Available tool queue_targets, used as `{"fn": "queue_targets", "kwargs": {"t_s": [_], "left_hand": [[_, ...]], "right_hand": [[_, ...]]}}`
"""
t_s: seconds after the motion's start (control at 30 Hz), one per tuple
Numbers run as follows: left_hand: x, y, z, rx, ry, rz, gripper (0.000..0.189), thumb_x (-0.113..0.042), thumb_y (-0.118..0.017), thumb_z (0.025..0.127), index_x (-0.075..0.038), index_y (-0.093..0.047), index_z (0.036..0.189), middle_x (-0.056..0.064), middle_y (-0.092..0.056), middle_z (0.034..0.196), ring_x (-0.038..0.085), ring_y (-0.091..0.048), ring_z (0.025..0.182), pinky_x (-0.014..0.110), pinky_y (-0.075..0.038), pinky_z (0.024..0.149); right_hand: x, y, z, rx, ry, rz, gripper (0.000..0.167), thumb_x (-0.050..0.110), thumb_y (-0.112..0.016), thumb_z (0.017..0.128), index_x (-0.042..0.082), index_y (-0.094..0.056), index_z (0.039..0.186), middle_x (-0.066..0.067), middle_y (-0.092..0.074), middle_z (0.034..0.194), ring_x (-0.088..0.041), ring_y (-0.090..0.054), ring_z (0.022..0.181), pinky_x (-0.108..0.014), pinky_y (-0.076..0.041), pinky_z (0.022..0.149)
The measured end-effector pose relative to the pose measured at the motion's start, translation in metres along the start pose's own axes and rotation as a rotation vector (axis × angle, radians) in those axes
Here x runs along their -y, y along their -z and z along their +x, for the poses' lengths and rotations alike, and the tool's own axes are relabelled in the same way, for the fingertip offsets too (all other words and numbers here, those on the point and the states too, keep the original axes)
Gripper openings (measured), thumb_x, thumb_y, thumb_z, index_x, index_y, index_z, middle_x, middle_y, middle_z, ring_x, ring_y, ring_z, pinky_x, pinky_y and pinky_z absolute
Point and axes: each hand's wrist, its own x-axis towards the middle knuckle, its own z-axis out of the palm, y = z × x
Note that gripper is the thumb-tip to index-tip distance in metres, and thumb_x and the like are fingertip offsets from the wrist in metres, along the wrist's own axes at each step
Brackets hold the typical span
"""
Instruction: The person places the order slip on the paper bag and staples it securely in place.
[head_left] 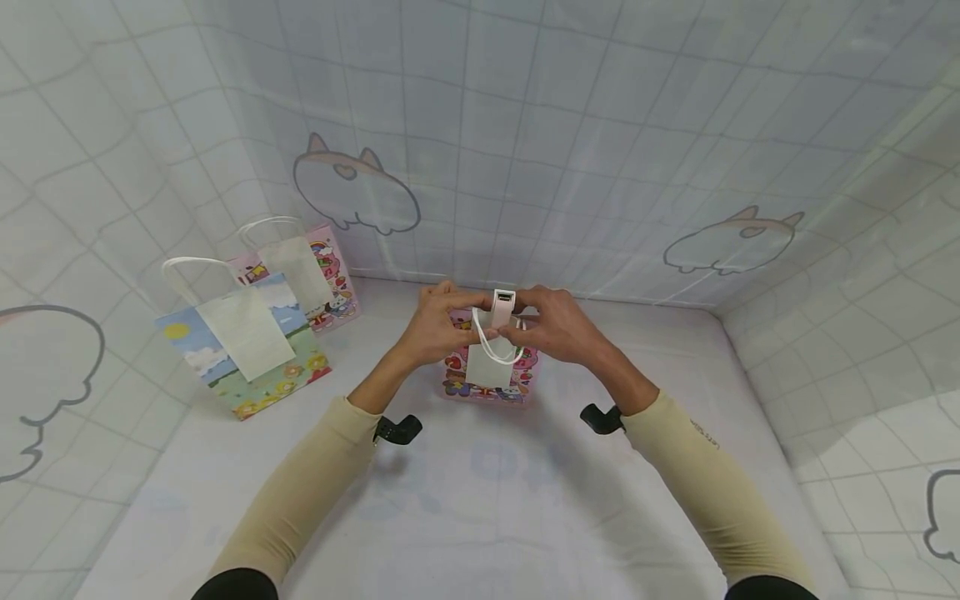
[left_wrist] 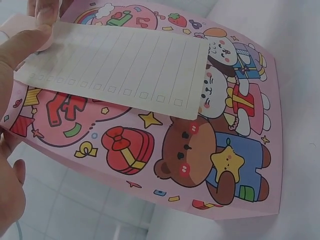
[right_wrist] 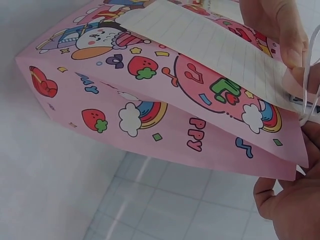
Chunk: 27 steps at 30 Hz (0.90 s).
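A pink cartoon gift bag (head_left: pixel 525 367) stands under both hands, with a lined checklist sheet (left_wrist: pixel 140 70) on its front. At its top edge is a small pale pink-and-white block (head_left: pixel 503 307) with a dark slot in its end; its exact kind cannot be told. My left hand (head_left: pixel 435 327) pinches the block and sheet top from the left, thumb in front. From the right, my right hand (head_left: pixel 558 325) pinches the same spot. The white handles (head_left: pixel 495 354) loop forward over the sheet. Further fingers are partly hidden behind the bag.
At the left stand a landscape-print gift bag (head_left: pixel 300 346) and, behind it, another pink gift bag (head_left: pixel 337 279), each with a pale sheet on its front. A grid-patterned curtain (head_left: pixel 525 167) rises behind the white table surface (head_left: pixel 487 500).
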Motion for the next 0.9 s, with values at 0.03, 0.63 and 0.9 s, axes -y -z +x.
{"fn": "queue_targets", "kwargs": {"t_s": [0.03, 0.63, 0.9], "left_hand": [[0.0002, 0.0, 0.0001, -0.003, -0.005, 0.004, 0.046, -0.039, -0.087, 0.079, -0.023, -0.075, 0.12, -0.007, -0.075, 0.111, 0.032, -0.048, 0.092, 0.05, -0.02, 0.095], [0.0006, 0.0005, 0.0006, -0.021, -0.044, 0.018, 0.045, -0.036, -0.089, 0.077, -0.022, -0.077, 0.118, -0.008, -0.076, 0.112, 0.026, -0.04, 0.083, 0.047, -0.019, 0.088], [0.0, 0.0009, 0.0003, -0.026, -0.053, 0.029, 0.044, -0.036, -0.089, 0.076, -0.022, -0.078, 0.116, -0.008, -0.076, 0.111, 0.025, -0.042, 0.084, 0.047, -0.019, 0.087]], "right_hand": [[0.0004, 0.0001, -0.0001, -0.002, 0.002, 0.001, 0.036, 0.04, -0.074, 0.089, 0.016, -0.071, 0.115, 0.0, -0.07, 0.101, -0.019, -0.064, 0.094, -0.041, -0.055, 0.083], [0.0006, -0.0028, -0.0017, -0.03, 0.026, -0.008, 0.028, 0.034, -0.074, 0.089, 0.014, -0.073, 0.109, 0.0, -0.071, 0.098, -0.018, -0.064, 0.089, -0.038, -0.055, 0.079], [0.0, -0.0041, -0.0019, -0.042, 0.053, -0.001, 0.027, 0.032, -0.075, 0.089, 0.014, -0.074, 0.108, 0.0, -0.072, 0.096, -0.017, -0.066, 0.088, -0.036, -0.056, 0.076]]}}
